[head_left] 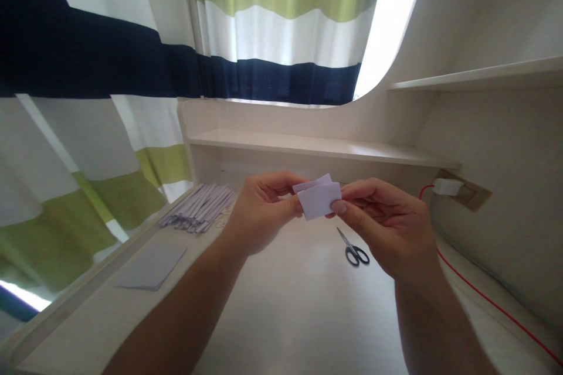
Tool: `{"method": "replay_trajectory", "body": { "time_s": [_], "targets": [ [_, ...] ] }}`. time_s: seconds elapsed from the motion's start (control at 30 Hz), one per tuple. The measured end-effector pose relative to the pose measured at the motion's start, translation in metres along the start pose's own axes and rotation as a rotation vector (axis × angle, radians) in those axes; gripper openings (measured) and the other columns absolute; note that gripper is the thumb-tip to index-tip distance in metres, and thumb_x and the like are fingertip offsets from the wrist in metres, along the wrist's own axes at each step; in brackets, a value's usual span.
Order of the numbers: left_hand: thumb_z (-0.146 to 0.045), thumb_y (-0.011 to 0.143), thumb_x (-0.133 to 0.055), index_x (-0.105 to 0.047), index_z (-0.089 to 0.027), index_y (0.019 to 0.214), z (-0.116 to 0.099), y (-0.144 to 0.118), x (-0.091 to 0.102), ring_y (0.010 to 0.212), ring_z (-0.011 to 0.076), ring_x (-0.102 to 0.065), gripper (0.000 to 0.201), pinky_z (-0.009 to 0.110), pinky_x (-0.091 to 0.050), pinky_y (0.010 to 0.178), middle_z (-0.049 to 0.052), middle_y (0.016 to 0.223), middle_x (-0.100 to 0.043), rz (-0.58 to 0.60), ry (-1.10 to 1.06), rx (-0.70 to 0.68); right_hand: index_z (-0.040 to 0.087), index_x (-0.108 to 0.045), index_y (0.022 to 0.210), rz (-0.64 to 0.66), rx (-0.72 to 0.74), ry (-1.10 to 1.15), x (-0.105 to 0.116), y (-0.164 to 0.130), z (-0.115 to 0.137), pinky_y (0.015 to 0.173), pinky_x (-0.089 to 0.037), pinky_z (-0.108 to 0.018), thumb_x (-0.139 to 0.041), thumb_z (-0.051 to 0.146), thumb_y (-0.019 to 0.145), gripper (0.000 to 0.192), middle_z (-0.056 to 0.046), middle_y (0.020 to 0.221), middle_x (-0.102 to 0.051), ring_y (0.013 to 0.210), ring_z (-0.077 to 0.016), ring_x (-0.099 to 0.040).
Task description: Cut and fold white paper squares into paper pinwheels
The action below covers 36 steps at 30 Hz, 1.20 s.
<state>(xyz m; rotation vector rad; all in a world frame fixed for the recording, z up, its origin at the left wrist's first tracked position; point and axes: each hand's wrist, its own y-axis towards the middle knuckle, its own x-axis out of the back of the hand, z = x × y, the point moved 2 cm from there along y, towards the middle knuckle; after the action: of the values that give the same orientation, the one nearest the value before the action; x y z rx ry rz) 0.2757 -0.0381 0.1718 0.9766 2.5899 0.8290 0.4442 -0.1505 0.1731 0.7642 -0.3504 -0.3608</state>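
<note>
A small folded piece of white paper (320,199) is held up above the desk between my two hands. My left hand (268,208) pinches its left edge between thumb and fingers. At the opposite edge, my right hand (382,217) grips the paper with its thumb in front and fingers behind. Two layers show, the rear one tilted and sticking up over the front one. Below my right hand, scissors (353,248) with black handles lie on the desk, their blades pointing away and to the left.
Many thin paper strips (200,206) are bundled at the back left, with small pale pieces (223,217) beside them. A stack of white paper (152,266) lies nearer on the left. A white charger (447,187) with a red cable (488,299) is on the right. A shelf (316,146) spans the back.
</note>
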Motion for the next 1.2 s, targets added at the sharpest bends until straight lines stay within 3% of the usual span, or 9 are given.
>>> {"method": "replay_trajectory", "body": {
  "time_s": [0.23,0.47,0.67,0.8,0.9,1.0,1.2],
  "targets": [
    [-0.032,0.075,-0.091,-0.086,-0.02,0.089,-0.002,0.0,-0.001,0.071,0.0165,-0.071,0.019,0.025,-0.058,0.063,0.006,0.082,-0.081,0.01,0.013,-0.001,0.024,-0.076,0.09,0.003,0.008,0.047,-0.002,0.0,0.002,0.079,-0.065,-0.03,-0.083,0.021,0.087,0.008,-0.004,0.097,-0.08,0.085,-0.0173,-0.076],
    [-0.047,0.095,-0.07,-0.085,-0.02,0.092,0.0,0.001,0.003,0.074,0.0182,-0.073,0.031,0.027,-0.06,0.062,0.007,0.083,-0.079,0.038,-0.056,-0.037,0.023,-0.076,0.087,-0.056,0.009,-0.007,0.001,0.001,0.001,0.072,-0.066,-0.031,-0.084,0.024,0.086,0.008,-0.005,0.092,-0.08,0.078,-0.0184,-0.076],
    [-0.032,0.079,-0.089,-0.085,-0.023,0.095,-0.004,-0.007,-0.004,0.069,0.0147,-0.07,0.02,0.023,-0.057,0.06,0.004,0.083,-0.079,-0.059,0.091,-0.058,0.024,-0.075,0.084,-0.069,-0.017,-0.002,0.0,0.001,0.003,0.072,-0.066,-0.034,-0.085,0.024,0.085,0.01,-0.004,0.089,-0.079,0.077,-0.0194,-0.075],
    [-0.033,0.079,-0.088,-0.085,-0.022,0.093,-0.005,-0.008,-0.006,0.069,0.0156,-0.069,0.018,0.023,-0.057,0.058,0.004,0.082,-0.078,-0.065,0.11,-0.07,0.025,-0.075,0.09,-0.106,-0.057,0.048,-0.001,0.002,0.004,0.068,-0.065,-0.031,-0.087,0.022,0.083,0.015,-0.003,0.086,-0.078,0.074,-0.0183,-0.073],
    [-0.033,0.081,-0.087,-0.085,-0.021,0.093,-0.006,-0.007,-0.006,0.067,0.0154,-0.068,0.017,0.023,-0.056,0.057,0.005,0.081,-0.078,-0.044,0.145,-0.069,0.027,-0.078,0.098,-0.059,-0.079,0.099,-0.001,0.003,0.003,0.068,-0.066,-0.032,-0.083,0.025,0.087,0.012,-0.003,0.087,-0.079,0.076,-0.0195,-0.074],
    [-0.032,0.084,-0.084,-0.085,-0.022,0.093,-0.007,-0.007,-0.007,0.068,0.0148,-0.068,0.014,0.023,-0.056,0.059,0.004,0.081,-0.078,-0.01,0.167,-0.085,0.028,-0.081,0.093,-0.009,-0.088,0.091,-0.001,0.004,0.002,0.067,-0.064,-0.03,-0.079,0.028,0.092,0.003,-0.002,0.083,-0.079,0.074,-0.0184,-0.074],
    [-0.032,0.083,-0.086,-0.085,-0.02,0.091,-0.009,-0.007,-0.008,0.065,0.0141,-0.068,0.015,0.022,-0.054,0.056,0.004,0.078,-0.078,0.005,0.186,-0.071,0.027,-0.08,0.084,-0.029,-0.103,0.065,0.0,0.003,0.003,0.06,-0.056,-0.025,-0.078,0.026,0.092,0.009,0.001,0.074,-0.074,0.065,-0.014,-0.067]
  ]
}}
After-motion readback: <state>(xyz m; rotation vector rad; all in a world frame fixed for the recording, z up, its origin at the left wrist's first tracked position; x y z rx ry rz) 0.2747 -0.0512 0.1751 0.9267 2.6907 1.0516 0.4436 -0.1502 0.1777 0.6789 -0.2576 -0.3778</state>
